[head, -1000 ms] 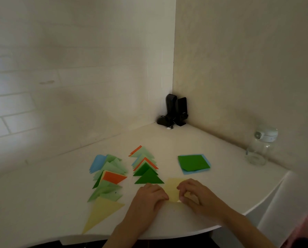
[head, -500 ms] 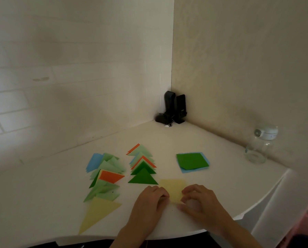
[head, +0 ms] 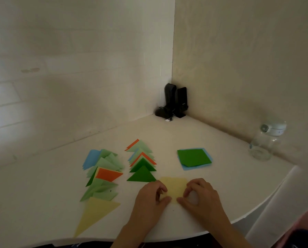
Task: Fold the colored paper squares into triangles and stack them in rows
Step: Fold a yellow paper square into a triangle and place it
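Observation:
A pale yellow paper [head: 174, 187] lies on the white table [head: 42, 194] near its front edge. My left hand [head: 149, 203] pinches its near left part and my right hand [head: 201, 199] pinches its near right part, fingers curled. Left of the hands, one row of folded triangles [head: 142, 163] ends in a dark green one. Further left a second row [head: 103, 174] of light green, blue and orange triangles ends in a large yellow triangle [head: 95, 215]. A stack of unfolded squares [head: 193, 158], green on top of blue, lies behind the right hand.
A clear glass jar [head: 264, 142] with a white lid stands at the right by the wall. Two black speakers [head: 174, 102] sit in the corner. The table's curved edge runs close under my wrists.
The hands have shifted a little apart on the yellow paper, so more of it shows between them. The camera view has drifted slightly.

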